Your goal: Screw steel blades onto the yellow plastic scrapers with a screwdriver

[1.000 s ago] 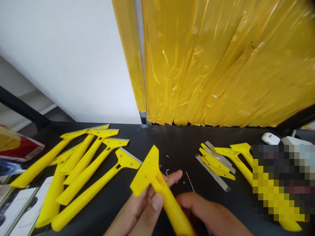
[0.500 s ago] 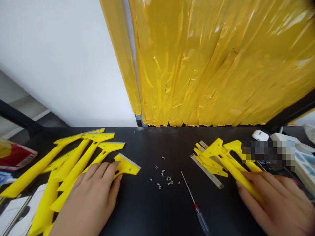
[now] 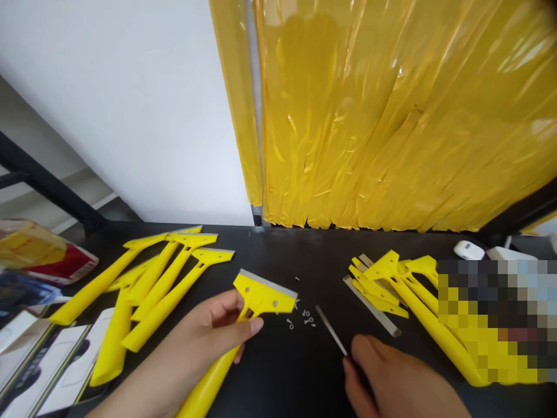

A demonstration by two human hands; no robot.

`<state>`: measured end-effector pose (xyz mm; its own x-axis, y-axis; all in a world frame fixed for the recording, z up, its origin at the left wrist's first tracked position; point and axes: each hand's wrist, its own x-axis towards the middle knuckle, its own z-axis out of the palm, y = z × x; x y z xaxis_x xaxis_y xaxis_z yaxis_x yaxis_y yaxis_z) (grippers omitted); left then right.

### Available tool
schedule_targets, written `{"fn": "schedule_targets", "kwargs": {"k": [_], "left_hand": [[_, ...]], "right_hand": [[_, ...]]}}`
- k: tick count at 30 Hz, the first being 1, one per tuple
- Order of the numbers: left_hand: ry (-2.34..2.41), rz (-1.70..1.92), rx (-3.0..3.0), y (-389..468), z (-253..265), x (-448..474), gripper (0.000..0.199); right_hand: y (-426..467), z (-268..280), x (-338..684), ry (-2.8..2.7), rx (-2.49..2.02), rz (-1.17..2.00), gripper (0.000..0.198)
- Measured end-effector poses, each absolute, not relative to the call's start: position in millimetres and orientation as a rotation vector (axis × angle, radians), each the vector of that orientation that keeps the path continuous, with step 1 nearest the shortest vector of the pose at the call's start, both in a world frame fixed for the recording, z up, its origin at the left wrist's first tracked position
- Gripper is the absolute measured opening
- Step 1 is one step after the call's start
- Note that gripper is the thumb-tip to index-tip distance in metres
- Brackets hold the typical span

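Observation:
My left hand [image 3: 213,328] is closed around the neck of a yellow scraper [image 3: 264,295], its head with a metal blade edge and two screws tilted up over the table. In my right hand [image 3: 391,374] is a screwdriver [image 3: 331,331], its thin shaft pointing up and left; the fingers hide most of its handle. Between the hands lie several small screws and nuts [image 3: 307,318]. To the left, several yellow scrapers [image 3: 163,305] with blades lie fanned out. On the right are more scrapers [image 3: 429,322], beside yellow plates and metal strips [image 3: 374,307].
White boxes [image 3: 65,363] and a red and yellow packet [image 3: 56,255] are at the left edge. A white case [image 3: 469,250] sits at the back right, near a blurred-out patch. Yellow plastic sheeting [image 3: 348,116] and a white panel [image 3: 143,116] rise behind the black table [image 3: 278,377].
My left hand has raised a scraper and brought it rightward. My right hand has left the scraper handle on the right and taken hold of the screwdriver. The view has shifted slightly.

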<state>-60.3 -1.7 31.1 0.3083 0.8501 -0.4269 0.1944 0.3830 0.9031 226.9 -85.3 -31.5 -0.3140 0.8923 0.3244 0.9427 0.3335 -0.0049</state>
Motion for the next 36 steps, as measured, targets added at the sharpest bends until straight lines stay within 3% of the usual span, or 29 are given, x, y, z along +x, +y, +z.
{"fn": "schedule_targets", "kwargs": {"k": [3,8,14,17,36], "left_hand": [[1.122,0.565,0.924,-4.7,30.8,-47.8,0.028],[1.087,0.578,0.849,4.1,17.0,-43.7,0.042],[1.091,0.795,0.763,19.1,8.0,-58.4,0.033],[1.091,0.805,0.716,21.3,5.1,-59.2,0.030],[1.153,0.758,0.641,24.5,8.7,-58.0,0.034]], "right_hand": [[-69.8,-1.9,243.4,-2.187,-1.720,-0.241,0.021],[-47.7,38.8,255.9,-1.875,-1.699,0.071,0.029],[-41.8,15.9,230.0,-2.162,-1.340,0.643,0.021],[-38.0,4.9,221.6,-2.326,-1.223,0.830,0.026],[-14.2,-31.6,213.5,-2.404,-1.294,0.424,0.023]]}}
